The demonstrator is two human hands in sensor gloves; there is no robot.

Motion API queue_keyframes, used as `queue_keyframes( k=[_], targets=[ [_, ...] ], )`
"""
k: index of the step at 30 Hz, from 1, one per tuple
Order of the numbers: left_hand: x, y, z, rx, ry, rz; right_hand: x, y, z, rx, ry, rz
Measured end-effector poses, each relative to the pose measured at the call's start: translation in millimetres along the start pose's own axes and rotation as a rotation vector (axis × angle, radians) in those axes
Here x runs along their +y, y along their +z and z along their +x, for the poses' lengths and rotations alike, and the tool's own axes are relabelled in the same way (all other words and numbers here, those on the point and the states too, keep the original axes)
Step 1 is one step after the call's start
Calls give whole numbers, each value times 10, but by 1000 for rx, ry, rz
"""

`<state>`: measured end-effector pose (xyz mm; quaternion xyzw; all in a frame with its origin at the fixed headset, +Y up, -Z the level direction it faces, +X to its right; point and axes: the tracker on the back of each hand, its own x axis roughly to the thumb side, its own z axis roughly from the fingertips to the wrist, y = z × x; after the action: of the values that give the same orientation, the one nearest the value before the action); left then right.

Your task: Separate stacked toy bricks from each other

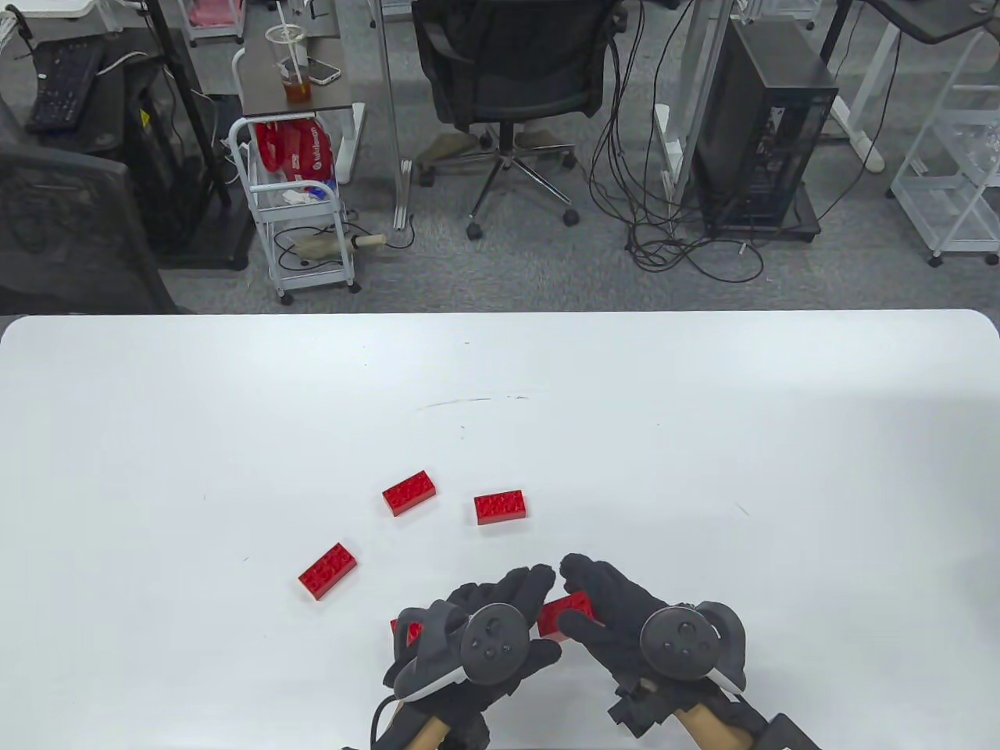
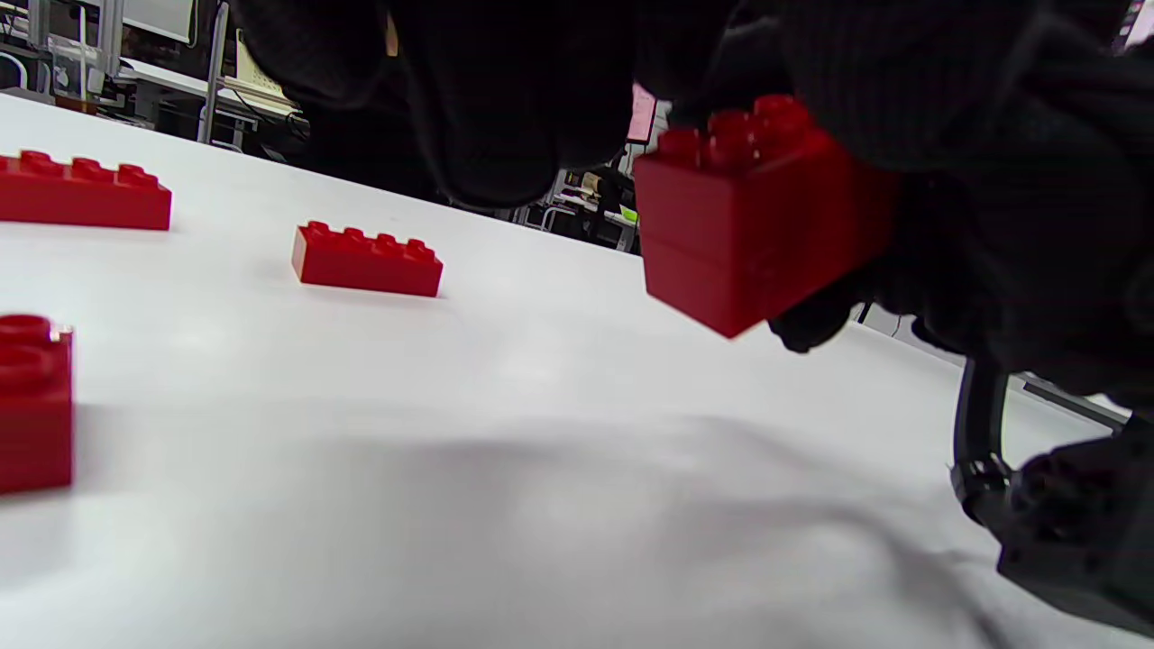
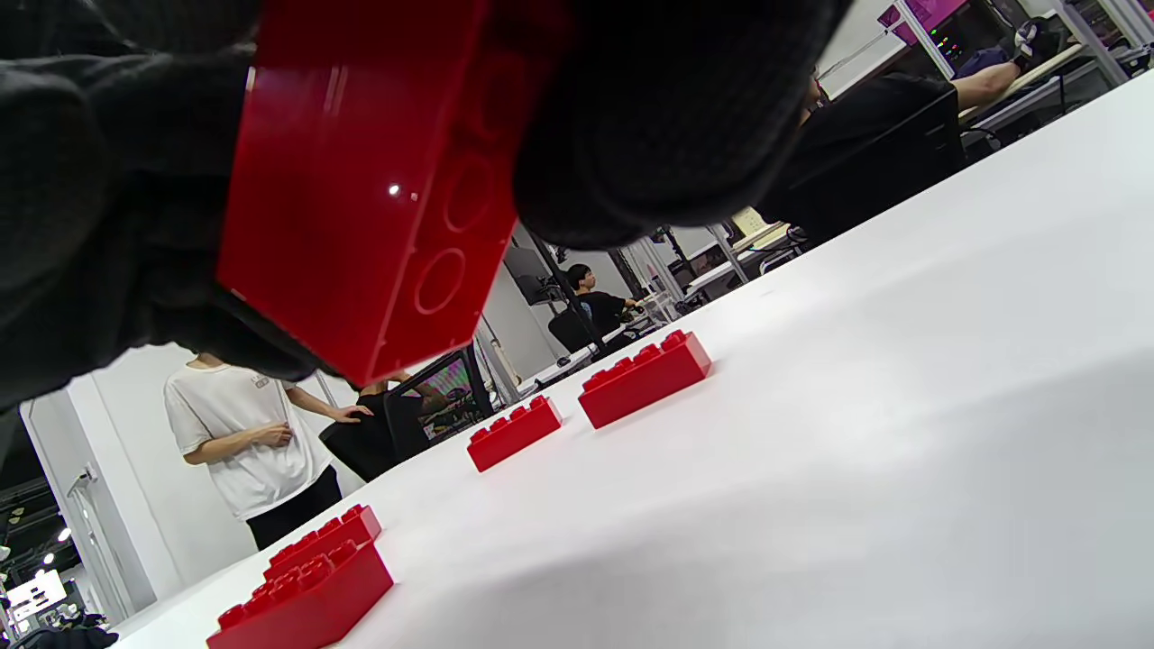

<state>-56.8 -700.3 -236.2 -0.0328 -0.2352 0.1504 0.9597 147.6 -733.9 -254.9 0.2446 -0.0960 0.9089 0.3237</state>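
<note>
A stack of two red bricks (image 1: 569,612) is held a little above the white table (image 1: 500,406), between both hands. My right hand (image 1: 587,595) grips its right end with thumb and fingers. My left hand (image 1: 525,595) holds its left end with the fingertips. In the left wrist view the stack (image 2: 753,239) shows a seam between its two bricks, with studs on top. In the right wrist view its hollow underside (image 3: 361,207) fills the top left, wrapped by gloved fingers (image 3: 667,117).
Loose red bricks lie on the table: one (image 1: 408,492), another (image 1: 500,507), a third (image 1: 327,570) to the left, and one (image 1: 406,630) partly hidden beside my left hand. Office chairs, carts and cables stand beyond the table's far edge.
</note>
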Motion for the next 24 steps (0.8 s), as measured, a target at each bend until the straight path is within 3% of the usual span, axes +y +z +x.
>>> queue_keyframes(
  k=[9, 24],
  targets=[
    [-113, 19, 51, -16, -31, 94, 33, 16, 69, -4, -40, 30],
    [-155, 17, -25, 28, -35, 140, 24, 8, 131, -55, 19, 70]
  ],
)
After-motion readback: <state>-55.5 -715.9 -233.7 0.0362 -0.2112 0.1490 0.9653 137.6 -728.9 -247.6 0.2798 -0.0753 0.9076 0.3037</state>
